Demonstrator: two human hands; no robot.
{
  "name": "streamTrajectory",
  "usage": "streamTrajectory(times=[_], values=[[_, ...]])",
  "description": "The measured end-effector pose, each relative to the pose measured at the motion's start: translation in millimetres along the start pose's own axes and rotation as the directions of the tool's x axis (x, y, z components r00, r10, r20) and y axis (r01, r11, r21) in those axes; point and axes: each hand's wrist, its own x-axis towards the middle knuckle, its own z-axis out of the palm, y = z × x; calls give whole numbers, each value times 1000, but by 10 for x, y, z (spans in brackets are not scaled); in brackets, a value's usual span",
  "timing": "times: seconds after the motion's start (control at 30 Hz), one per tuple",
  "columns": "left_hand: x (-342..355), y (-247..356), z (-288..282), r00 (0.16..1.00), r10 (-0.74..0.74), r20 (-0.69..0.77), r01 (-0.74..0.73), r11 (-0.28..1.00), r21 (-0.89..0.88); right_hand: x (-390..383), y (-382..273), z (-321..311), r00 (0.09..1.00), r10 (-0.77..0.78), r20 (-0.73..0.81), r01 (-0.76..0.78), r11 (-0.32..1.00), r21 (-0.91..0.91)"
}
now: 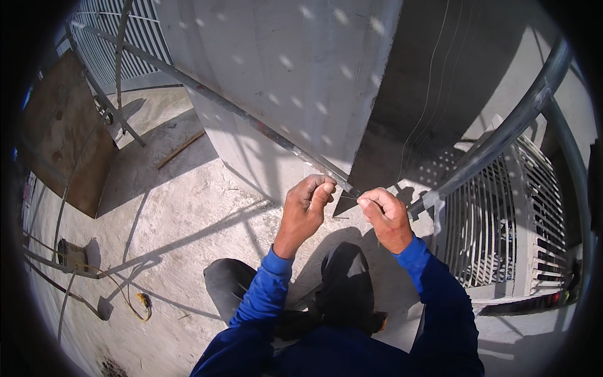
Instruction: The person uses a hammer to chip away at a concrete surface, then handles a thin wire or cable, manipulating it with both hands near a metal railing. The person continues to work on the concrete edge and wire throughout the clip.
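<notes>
My left hand [303,212] is closed in a pinch, thumb against the curled fingers. Just to its right, my right hand [387,218] pinches too, with a small dark bit at its fingertips. A fine wire [344,197] seems to stretch between the two pinches; it is very thin and its ends are hidden in the fingers. Behind the hands slants a long grey metal pole [251,120], its lower end close to my right fingertips. I cannot tell whether either hand touches it.
A pale concrete pillar [276,69] rises ahead. Thicker grey tubing [502,141] curves on the right, above a white slatted grille [483,226]. At left lean a brown board [66,135] and thin metal bars. A yellow cord [119,292] and a wooden stick [180,149] lie on the floor.
</notes>
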Motion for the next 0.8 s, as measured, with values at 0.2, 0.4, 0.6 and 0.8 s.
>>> streamTrajectory(times=[0.2,0.4,0.6,0.8], values=[[-85,-27,5,984,89,152,-122,967,222,11,43,15,1000,-11,-21,12,1000,10],[-110,105,40,991,99,89,-108,988,106,7,11,19,999,-31,-31,32,999,7],[-123,-10,25,994,96,60,-108,967,229,-11,15,5,999,33,11,-34,998,54],[-143,52,154,993,-111,-44,97,966,-239,-46,-22,-29,982,-18,186,-29,968,249]])
